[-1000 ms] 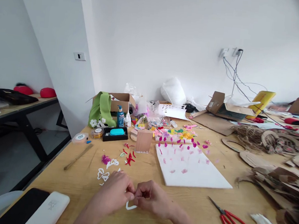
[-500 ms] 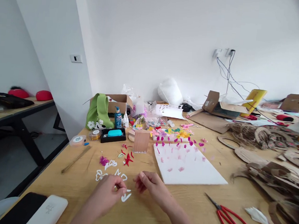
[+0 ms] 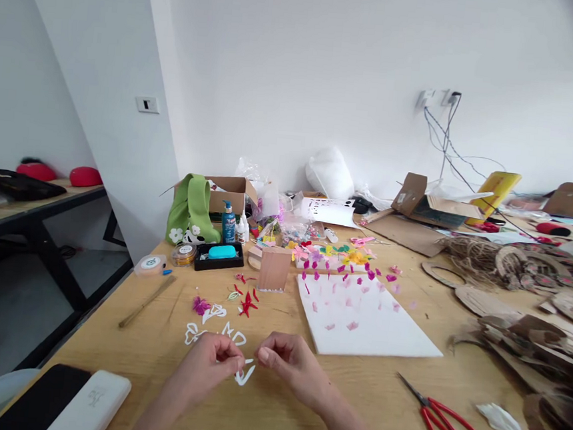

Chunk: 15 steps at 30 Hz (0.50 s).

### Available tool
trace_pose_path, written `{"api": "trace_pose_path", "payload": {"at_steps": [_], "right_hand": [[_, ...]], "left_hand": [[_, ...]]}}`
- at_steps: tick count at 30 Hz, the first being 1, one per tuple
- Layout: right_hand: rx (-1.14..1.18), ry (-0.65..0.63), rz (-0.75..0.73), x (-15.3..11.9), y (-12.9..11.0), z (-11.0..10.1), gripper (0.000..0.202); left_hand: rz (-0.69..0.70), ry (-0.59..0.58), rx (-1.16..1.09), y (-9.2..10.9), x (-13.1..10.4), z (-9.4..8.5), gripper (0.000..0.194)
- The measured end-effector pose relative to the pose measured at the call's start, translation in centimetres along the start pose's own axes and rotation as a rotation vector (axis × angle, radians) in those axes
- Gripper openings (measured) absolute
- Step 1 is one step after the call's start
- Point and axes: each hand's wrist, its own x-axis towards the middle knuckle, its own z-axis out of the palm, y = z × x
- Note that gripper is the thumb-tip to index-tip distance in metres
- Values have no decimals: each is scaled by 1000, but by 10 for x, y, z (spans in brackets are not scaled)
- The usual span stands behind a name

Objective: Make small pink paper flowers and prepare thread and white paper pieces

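Observation:
Low over the table's front, my left hand [image 3: 210, 363] pinches thumb and forefinger together. Facing it a few centimetres away is my right hand [image 3: 290, 368], its thumb and fingertips closed too. Whatever lies between the fingertips is too small to make out. A white cut-out strip [image 3: 244, 376] shows in the gap between the hands. Beyond my left hand are white paper-like outlines [image 3: 214, 312], a purple flower [image 3: 201, 305] and several red petal-like bits [image 3: 247, 304]. A small wooden block [image 3: 274, 270] stands upright past the fingertips.
A white board [image 3: 367, 326] with purple flower pieces is at centre right. Red-handled scissors [image 3: 449, 423] lie at front right, near brown cardboard scraps [image 3: 511, 335]. A black tray [image 3: 219, 261] with a blue item, a blue pump bottle [image 3: 228, 223] and a white power bank [image 3: 92, 404] are leftward.
My right hand has rolled so its thumb and fingertips meet, facing the left. My left hand stays nearly in place. The whole view has shifted slightly.

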Motion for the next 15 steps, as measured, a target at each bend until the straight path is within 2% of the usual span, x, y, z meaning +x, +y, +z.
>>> {"api": "trace_pose_path", "payload": {"at_steps": [6,12,15], "right_hand": [[-73,-51,123,-1,3,5,47],[-7,-84,136,-3,5,5,46],[6,-50,126,-1,4,4,49]], "left_hand": [[-36,-43,-82,-2,0,3,18],[-89,-40,-176,1,-4,4,24],[-94,-25,-225,2,-3,3,23]]}}
